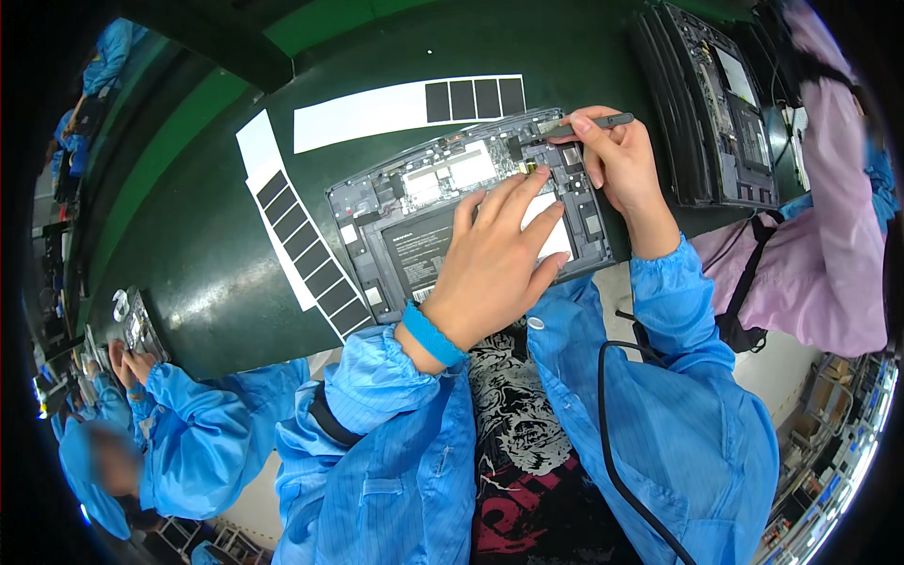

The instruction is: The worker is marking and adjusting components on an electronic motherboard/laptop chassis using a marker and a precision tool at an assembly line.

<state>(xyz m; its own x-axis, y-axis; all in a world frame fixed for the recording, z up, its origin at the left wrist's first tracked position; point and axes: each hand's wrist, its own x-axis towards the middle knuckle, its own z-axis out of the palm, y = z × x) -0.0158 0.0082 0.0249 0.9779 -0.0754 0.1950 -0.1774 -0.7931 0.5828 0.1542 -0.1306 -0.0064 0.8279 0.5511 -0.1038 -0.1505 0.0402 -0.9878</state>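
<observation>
1. an open, flat electronic device (381,202) lies on the green surface (202,282) right in front of the person, tilted a little so that its right end sits farther away; its inner parts face up.
2. inside it, a circuit board with silvery shields (471,167) runs along the far side, and a black battery (414,247) with a printed label fills part of the near side; a white panel (549,226) shows to the right of the left hand.
3. the left hand (499,256) lies palm down over the middle of the device, fingers apart and reaching toward the board, gripping nothing.
4. the right hand (617,162) is at the far right corner, thumb and fingers clamped on dark tweezers (603,123), whose tips point left at the far edge of the board; whether they pinch anything is too small to tell.
5. a blue band (431,337) circles the left wrist, next to a blue sleeve.
6. just beyond the device lies a white strip (363,118) with four black rectangles at its right end; to its left, a slanting white sheet (259,146) leads down to a row of more black rectangles.
7. on the right stands a stack of similar opened devices (720,104), beside a person's pink sleeve (843,188).
8. at the far left, a co-worker in blue (202,428) has both hands at a small device (141,330).
</observation>
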